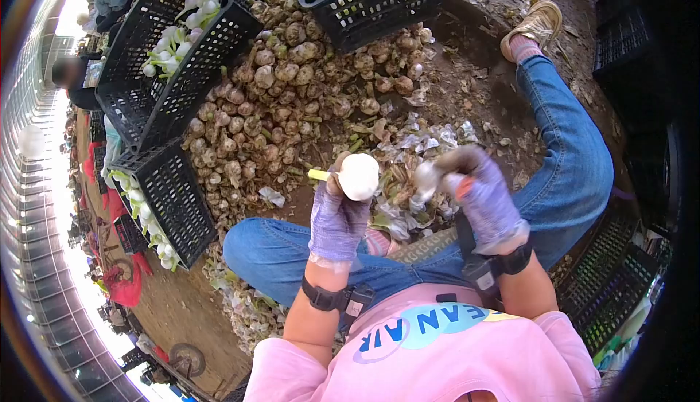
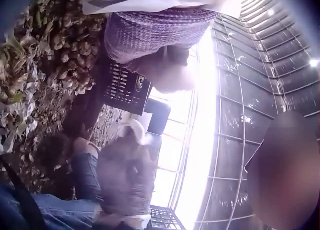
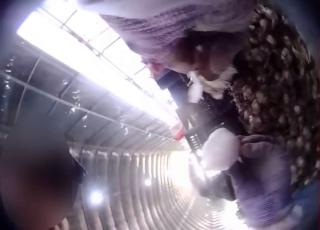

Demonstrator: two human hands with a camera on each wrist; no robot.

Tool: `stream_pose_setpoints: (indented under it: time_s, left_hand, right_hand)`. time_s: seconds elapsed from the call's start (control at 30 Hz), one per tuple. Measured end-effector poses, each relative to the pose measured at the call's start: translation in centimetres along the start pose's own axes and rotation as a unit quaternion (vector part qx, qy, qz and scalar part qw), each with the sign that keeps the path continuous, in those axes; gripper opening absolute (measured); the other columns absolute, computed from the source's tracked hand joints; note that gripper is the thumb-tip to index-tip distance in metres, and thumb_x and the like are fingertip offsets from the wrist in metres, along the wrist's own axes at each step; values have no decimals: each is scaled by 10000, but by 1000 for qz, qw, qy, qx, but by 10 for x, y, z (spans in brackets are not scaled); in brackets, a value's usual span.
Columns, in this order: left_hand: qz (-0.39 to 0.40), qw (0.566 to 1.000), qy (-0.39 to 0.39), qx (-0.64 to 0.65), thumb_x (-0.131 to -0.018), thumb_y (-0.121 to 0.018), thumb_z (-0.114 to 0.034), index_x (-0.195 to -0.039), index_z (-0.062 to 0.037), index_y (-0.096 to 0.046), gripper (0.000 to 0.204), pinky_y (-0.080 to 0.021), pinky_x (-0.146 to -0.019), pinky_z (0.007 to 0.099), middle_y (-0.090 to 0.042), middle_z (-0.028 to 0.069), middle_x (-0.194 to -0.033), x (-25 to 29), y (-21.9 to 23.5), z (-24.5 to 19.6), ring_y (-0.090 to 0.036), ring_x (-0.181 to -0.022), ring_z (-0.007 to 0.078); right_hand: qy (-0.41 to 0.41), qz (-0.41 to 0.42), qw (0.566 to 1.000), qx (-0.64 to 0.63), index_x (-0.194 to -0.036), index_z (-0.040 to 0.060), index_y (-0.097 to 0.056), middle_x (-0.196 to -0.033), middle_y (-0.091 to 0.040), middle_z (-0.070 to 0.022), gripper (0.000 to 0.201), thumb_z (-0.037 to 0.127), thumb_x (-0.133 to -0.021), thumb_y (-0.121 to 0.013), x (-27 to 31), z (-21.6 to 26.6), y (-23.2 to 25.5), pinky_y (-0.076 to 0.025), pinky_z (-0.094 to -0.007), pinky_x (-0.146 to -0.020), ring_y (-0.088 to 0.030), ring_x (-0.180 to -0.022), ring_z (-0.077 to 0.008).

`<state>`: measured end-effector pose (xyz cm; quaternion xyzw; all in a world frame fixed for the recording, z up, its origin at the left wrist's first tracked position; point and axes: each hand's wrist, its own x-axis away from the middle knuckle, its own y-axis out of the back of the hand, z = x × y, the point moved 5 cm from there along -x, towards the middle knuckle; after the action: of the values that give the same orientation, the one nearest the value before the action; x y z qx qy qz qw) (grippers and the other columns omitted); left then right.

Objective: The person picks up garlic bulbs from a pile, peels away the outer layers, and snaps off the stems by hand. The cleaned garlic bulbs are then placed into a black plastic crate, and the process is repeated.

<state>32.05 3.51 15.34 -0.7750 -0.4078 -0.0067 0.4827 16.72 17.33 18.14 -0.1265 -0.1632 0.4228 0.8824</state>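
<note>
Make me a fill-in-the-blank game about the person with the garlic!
1. The left hand holds a peeled bulb whose colour is ____.
2. Both hands wear knitted gloves; the right hand has a glove whose colour is ____.
3. The pile of unpeeled garlic lies on the ground between black plastic ____.
4. The person's trousers are blue ____.

Missing words: white; purple; crates; jeans

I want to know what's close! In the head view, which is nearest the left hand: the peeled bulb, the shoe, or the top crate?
1. Peeled bulb, held in the left hand.
2. Top crate, far above, holding white bulbs.
3. Shoe, upper right, farthest.
</note>
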Motion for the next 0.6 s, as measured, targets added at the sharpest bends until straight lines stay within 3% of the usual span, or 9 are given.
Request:
stream_pose_setpoints:
  time_s: [0.03, 0.13, 0.2, 0.3, 0.43, 0.47, 0.53, 0.57, 0.6]
  left_hand:
    - [2, 1000, 1, 0, -813, -652, -291, -1219, 10, -462, 539, -495, -880, 358, -595, 113, -1090, -8, 0, -1, -567, -1040, 224]
    - [-61, 997, -53, 2, -840, -613, -235, -1139, 3, -529, 391, -562, -781, 271, -590, 120, -1102, -50, -19, -27, -606, -965, 196]
    - [93, 985, -143, -13, -871, -574, -175, -1171, 11, -496, 362, -570, -756, 238, -587, 147, -1099, -71, -79, -67, -611, -958, 229]
    - [82, 974, -200, -68, -869, -568, -119, -1150, -8, -519, 306, -560, -788, 294, -569, 116, -1125, -94, -109, -96, -596, -975, 229]
    - [-46, 922, -56, -379, -779, -683, -182, -1113, -32, -533, 396, -521, -695, 235, -583, 68, -882, -164, -34, -40, -592, -785, 154]
    - [-91, 899, -5, -428, -821, -629, -79, -1098, -85, -556, 287, -499, -675, 220, -578, 39, -985, -182, -5, -20, -556, -643, 98]
    - [-98, 837, 36, -537, -817, -632, -142, -1180, -51, -515, 392, -437, -903, 329, -573, 105, -1119, -211, 41, 20, -585, -928, 193]
    - [-87, 787, 51, -608, -779, -668, -190, -1227, -36, -477, 510, -417, -930, 333, -549, 143, -1178, -242, 91, 42, -531, -1086, 253]
    - [-100, 720, 54, -684, -756, -689, -218, -1248, -29, -448, 580, -425, -919, 345, -518, 168, -1214, -251, 90, 51, -519, -1098, 281]
  right_hand:
    - [-75, 37, 993, -85, -1015, 13, -585, -934, -616, -83, 212, 122, -834, -601, 4, -11, -3, -470, -280, -766, -573, -852, -133]
    - [-120, 52, 988, 77, -1058, 6, -591, -975, -622, -69, 259, 150, -842, -587, 1, -42, 0, -454, -274, -817, -576, -918, -145]
    - [-107, 60, 987, 99, -1057, 10, -594, -973, -624, -70, 259, 158, -844, -585, -3, -40, -3, -453, -278, -824, -577, -926, -147]
    - [-109, 57, 984, 131, -1043, 13, -594, -943, -630, -64, 256, 177, -846, -584, -11, -46, 1, -458, -287, -804, -582, -887, -153]
    - [-206, 16, 977, 58, -923, -2, -589, -795, -598, -67, 213, 180, -819, -625, -23, -61, 10, -466, -280, -701, -557, -758, -127]
    - [-226, 6, 972, 69, -919, -3, -587, -781, -589, -61, 208, 170, -814, -632, -25, -67, 14, -465, -270, -696, -551, -757, -115]
    - [-233, -3, 966, 110, -933, 1, -583, -796, -579, -41, 187, 137, -815, -634, -30, -80, 26, -462, -243, -699, -538, -764, -88]
    - [-240, -7, 965, 109, -933, 1, -583, -796, -579, -41, 187, 137, -815, -634, -31, -82, 27, -462, -243, -699, -538, -764, -88]
    - [-239, -46, 969, 48, -924, 2, -585, -808, -578, -46, 171, 123, -813, -631, -34, -83, 28, -463, -249, -710, -539, -773, -96]
